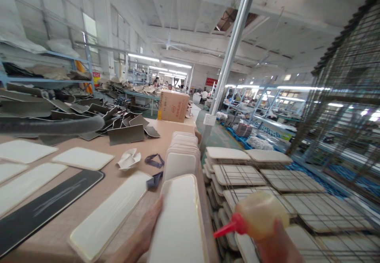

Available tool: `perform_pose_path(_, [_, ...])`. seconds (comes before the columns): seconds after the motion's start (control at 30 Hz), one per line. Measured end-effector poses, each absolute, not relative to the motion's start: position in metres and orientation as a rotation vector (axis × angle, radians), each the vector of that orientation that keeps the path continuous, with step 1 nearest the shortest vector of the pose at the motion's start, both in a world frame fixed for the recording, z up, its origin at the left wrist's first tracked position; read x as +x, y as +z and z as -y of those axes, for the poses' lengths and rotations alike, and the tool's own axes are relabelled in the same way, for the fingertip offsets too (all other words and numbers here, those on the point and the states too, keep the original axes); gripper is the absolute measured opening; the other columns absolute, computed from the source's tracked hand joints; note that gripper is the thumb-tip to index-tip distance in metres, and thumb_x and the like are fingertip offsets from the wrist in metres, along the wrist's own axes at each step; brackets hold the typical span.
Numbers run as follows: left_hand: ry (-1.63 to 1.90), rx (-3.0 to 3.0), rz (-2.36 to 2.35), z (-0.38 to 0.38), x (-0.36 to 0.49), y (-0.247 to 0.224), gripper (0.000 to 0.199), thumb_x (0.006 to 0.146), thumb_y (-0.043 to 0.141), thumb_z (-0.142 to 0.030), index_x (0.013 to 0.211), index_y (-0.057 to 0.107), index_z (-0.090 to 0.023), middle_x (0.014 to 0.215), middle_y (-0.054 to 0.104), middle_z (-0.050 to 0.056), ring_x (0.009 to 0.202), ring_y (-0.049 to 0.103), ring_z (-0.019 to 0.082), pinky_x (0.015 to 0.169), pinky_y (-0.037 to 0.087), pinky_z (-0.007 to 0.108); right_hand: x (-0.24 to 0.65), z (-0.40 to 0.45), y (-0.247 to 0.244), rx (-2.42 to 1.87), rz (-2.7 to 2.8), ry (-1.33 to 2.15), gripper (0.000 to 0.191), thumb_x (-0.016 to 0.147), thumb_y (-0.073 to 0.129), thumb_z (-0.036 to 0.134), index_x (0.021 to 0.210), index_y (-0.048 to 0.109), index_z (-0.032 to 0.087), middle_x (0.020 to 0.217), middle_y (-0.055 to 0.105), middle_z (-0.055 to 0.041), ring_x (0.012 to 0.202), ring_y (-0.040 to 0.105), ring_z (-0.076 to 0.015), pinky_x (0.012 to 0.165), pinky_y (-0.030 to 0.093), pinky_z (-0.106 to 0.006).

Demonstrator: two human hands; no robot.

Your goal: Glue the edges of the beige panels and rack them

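Observation:
My right hand [277,241], at the lower right, grips a squeeze bottle [261,214] of yellowish liquid, probably glue. Its red nozzle [230,225] points left and slightly down, apart from the panel beside it. My left hand [147,225] holds the left edge of a long white panel [178,219] with rounded corners; its fingertips are partly hidden by the panel. A wet yellowish line shows along that panel's right edge. Just behind stands a row of similar panels [181,164]. Another white panel [111,215] lies flat on the table [148,203], left of my hand.
Left, more white panels [83,158] and a dark board [53,207] lie beneath heaped grey-brown pieces [126,134]. Crumpled paper [128,159] and dark fabric strips [154,161] sit mid-table. A carton [173,106] stands behind. Wire racks [308,199] holding panels are at right, near a metal post [231,53].

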State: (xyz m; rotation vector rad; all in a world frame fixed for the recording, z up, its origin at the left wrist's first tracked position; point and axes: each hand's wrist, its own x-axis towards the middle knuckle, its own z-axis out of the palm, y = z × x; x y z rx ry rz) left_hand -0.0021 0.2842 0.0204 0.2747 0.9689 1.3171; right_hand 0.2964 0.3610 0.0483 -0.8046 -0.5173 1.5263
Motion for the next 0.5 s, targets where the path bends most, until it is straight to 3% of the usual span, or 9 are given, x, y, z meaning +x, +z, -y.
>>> perform_pose_path(0.1, [1.343, 0.364, -0.933, -0.266, 0.008, 0.0, 0.084, 0.054, 0.076, -0.05, 0.13, 0.046, -0.032, 0.107, 0.069, 0.008, 0.107, 0.06, 0.034, 0.088, 0.049, 0.048, 0.295, -0.368, 0.056, -0.756, 0.422, 1.531, 0.042, 0.068, 0.07, 0.048, 0.102, 0.064, 0.024, 0.102, 0.067, -0.0039, 0.097, 0.06, -0.0209, 0.082, 0.051, -0.034])
perform_pose_path(0.17, [1.246, 0.407, -0.934, -0.255, 0.013, -0.018, 0.108, 0.035, 0.083, -0.046, 0.133, 0.039, -0.044, 0.104, 0.07, 0.005, 0.11, 0.056, 0.037, 0.087, 0.048, 0.052, 0.296, -0.37, 0.059, -0.763, 0.426, 1.487, 0.047, 0.067, 0.071, 0.048, 0.107, 0.062, 0.025, 0.106, 0.066, -0.0037, 0.102, 0.058, -0.0214, 0.083, 0.051, -0.034])
perform_pose_path(0.23, [1.206, 0.416, -0.921, -0.248, 0.013, -0.026, 0.118, 0.026, 0.084, -0.045, 0.132, 0.034, -0.051, 0.101, 0.071, 0.002, 0.112, 0.054, 0.039, 0.086, 0.047, 0.053, 0.296, -0.368, 0.064, -0.794, 0.414, 1.425, 0.05, 0.066, 0.073, 0.048, 0.108, 0.061, 0.024, 0.108, 0.065, -0.0049, 0.103, 0.058, -0.0232, 0.08, 0.053, -0.035])
perform_pose_path(0.3, [1.272, 0.39, -0.969, -0.249, 0.006, -0.016, 0.113, 0.035, 0.081, -0.048, 0.136, 0.031, -0.047, 0.102, 0.071, 0.003, 0.11, 0.056, 0.039, 0.088, 0.046, 0.055, 0.293, -0.364, 0.074, -0.825, 0.404, 1.348, 0.051, 0.067, 0.07, 0.051, 0.109, 0.062, 0.023, 0.11, 0.064, -0.0068, 0.103, 0.057, -0.0251, 0.073, 0.055, -0.035])
perform_pose_path(0.37, [1.327, 0.377, -1.068, -0.257, -0.006, 0.011, 0.104, 0.047, 0.08, -0.043, 0.139, 0.034, -0.03, 0.104, 0.07, 0.008, 0.102, 0.061, 0.039, 0.09, 0.046, 0.054, 0.29, -0.359, 0.087, -0.839, 0.4, 1.288, 0.05, 0.07, 0.065, 0.053, 0.111, 0.061, 0.023, 0.116, 0.061, -0.0068, 0.106, 0.055, -0.0249, 0.067, 0.056, -0.031])
perform_pose_path(0.5, [1.412, 0.456, -1.043, -0.281, -0.028, 0.071, 0.081, 0.058, 0.076, -0.035, 0.132, 0.045, -0.018, 0.1, 0.071, 0.012, 0.089, 0.067, 0.035, 0.076, 0.054, 0.042, 0.288, -0.351, 0.105, -0.758, 0.557, 1.203, 0.046, 0.075, 0.061, 0.05, 0.115, 0.058, 0.027, 0.124, 0.056, -0.0023, 0.111, 0.052, -0.0217, 0.061, 0.055, -0.026])
